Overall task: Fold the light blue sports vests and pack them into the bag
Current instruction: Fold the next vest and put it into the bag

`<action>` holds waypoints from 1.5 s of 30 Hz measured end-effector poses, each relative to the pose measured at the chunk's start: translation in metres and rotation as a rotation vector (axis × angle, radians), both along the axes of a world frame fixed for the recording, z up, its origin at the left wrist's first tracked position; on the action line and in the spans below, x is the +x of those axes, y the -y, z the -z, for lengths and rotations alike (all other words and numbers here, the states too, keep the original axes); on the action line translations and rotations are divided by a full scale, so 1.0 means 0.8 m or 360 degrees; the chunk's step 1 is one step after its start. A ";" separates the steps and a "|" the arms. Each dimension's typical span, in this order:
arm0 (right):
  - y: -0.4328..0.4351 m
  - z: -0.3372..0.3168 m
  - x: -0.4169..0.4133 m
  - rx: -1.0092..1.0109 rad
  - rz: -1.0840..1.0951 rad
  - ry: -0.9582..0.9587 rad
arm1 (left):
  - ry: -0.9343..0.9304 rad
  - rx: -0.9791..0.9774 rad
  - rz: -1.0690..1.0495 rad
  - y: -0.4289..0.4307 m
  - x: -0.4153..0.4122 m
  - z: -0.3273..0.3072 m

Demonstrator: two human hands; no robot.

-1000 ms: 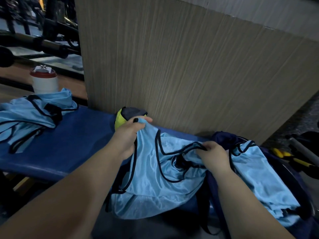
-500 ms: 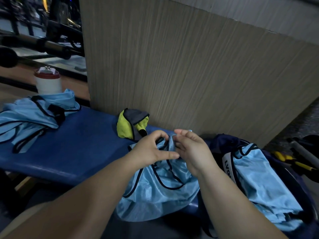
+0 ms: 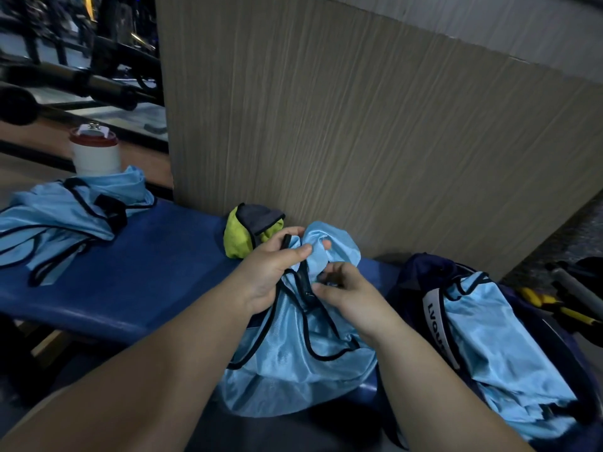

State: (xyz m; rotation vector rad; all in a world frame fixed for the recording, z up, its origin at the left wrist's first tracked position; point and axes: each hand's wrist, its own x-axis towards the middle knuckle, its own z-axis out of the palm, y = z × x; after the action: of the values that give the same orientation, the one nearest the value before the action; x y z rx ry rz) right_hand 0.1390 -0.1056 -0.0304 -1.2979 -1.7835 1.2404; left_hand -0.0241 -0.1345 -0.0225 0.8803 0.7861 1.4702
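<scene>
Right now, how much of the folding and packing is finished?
Done: some light blue vests lie in the navy bag. In hand: the left hand and right hand grip one bunched vest at the bench edge, not yet folded. Left: the loose vest pile at the bench's left end.

One camera only, worn on the person's head: it looks forward and down, close over the blue desk [image 3: 130, 282], facing the wood-grain wall panel [image 3: 359, 158] behind.
</scene>
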 end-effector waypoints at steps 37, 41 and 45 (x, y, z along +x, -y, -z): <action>0.009 -0.021 0.011 0.0576 0.0391 -0.0371 | -0.0450 -0.0144 -0.0147 -0.001 -0.008 0.000; 0.010 -0.024 0.014 0.0498 0.0121 -0.0317 | -0.0438 -0.0132 -0.0127 -0.002 -0.009 0.002; 0.009 -0.022 0.018 0.0345 -0.0012 -0.0037 | -0.0457 -0.0131 -0.0151 -0.002 -0.008 0.003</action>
State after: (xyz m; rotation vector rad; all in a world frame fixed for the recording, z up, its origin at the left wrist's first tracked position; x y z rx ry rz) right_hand 0.1537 -0.1130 -0.0124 -1.1503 -1.8505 1.0292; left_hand -0.0305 -0.1333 -0.0247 1.0161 1.1063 1.3994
